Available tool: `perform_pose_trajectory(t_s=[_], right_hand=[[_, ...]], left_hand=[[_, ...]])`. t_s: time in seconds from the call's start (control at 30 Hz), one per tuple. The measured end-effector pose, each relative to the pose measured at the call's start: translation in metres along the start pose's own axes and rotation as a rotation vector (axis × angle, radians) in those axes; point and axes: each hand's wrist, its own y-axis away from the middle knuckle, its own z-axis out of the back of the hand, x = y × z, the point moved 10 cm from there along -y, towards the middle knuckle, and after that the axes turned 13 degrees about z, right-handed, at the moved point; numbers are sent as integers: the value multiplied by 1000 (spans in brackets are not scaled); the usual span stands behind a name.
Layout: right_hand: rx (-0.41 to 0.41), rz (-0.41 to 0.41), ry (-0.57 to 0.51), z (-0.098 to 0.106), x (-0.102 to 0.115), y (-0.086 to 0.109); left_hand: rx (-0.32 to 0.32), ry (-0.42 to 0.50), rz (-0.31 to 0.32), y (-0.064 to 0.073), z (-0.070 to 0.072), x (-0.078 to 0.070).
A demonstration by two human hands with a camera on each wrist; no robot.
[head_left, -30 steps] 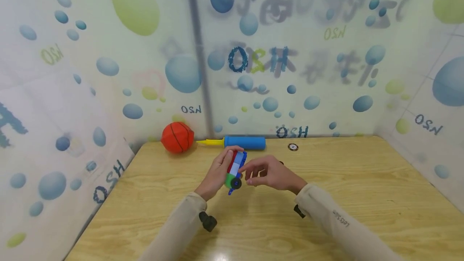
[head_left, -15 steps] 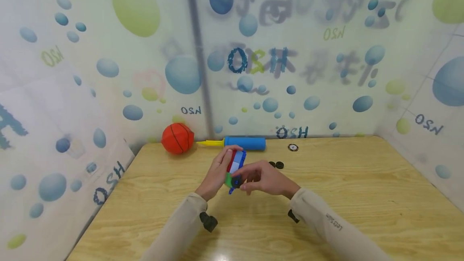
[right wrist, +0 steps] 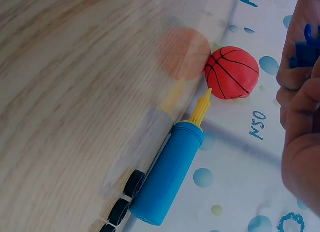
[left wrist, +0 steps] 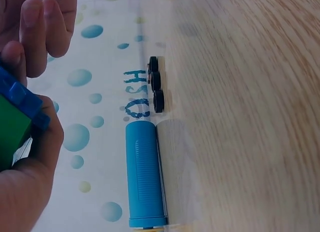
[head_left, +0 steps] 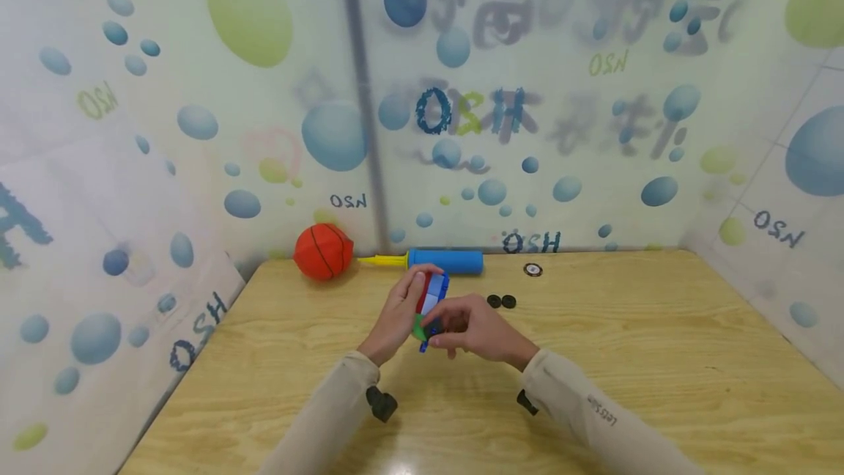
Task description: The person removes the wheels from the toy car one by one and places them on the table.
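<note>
My left hand (head_left: 394, 317) grips a small toy car (head_left: 431, 292) built of red, white, pale blue, green and blue bricks, held above the table. Thumb and fingers wrap its far part. At the near end, my right hand (head_left: 484, 332) pinches a black wheel (head_left: 434, 327) on the car's side between thumb and forefinger; the fingers cover much of the wheel. In the left wrist view, the car's green brick (left wrist: 11, 129) and a blue piece (left wrist: 22, 99) show at the left edge. The right wrist view catches a blue part (right wrist: 306, 52) among the fingers.
Two loose black wheels (head_left: 501, 301) lie beyond the right hand, with a round chip (head_left: 532, 270) behind them. Along the back wall (head_left: 593, 196) are a blue hand pump (head_left: 448, 261) with a yellow nozzle and a red ball (head_left: 323, 252). All rest on the wooden table (head_left: 626, 358).
My right hand has moved left onto the car's wheel and closed its fingers there. Both loose wheels have come into sight. The left hand keeps its hold, almost unmoved.
</note>
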Motion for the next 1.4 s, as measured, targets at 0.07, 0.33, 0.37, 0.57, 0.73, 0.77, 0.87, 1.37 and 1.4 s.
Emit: perform_pose_trajectory(t_s=[0.07, 0.33, 0.37, 0.57, 0.73, 0.77, 0.87, 1.37, 1.4], right_hand=[[-25, 6, 3, 0, -1, 1], [-123, -39, 5, 2, -9, 5], [-132, -48, 6, 3, -9, 5], [-149, -58, 37, 3, -8, 4], [-163, -60, 50, 3, -9, 6], [-166, -57, 50, 3, -9, 6], [-176, -44, 43, 3, -8, 7], [-88, -20, 123, 11, -4, 9], [-76, -19, 131, 12, -3, 9]], left_hand=[[0, 2, -20, 0, -1, -1], [-20, 6, -87, -3, -6, -2], [-27, 3, -88, -3, -6, -2], [-84, -35, -89, -4, -3, -2], [-101, -70, -110, -3, -5, -5], [-101, -74, -114, -2, -5, -6], [-107, -97, -122, -2, -5, -9], [-109, -164, -30, -3, 4, -4], [-99, -153, -17, -3, 4, -2]])
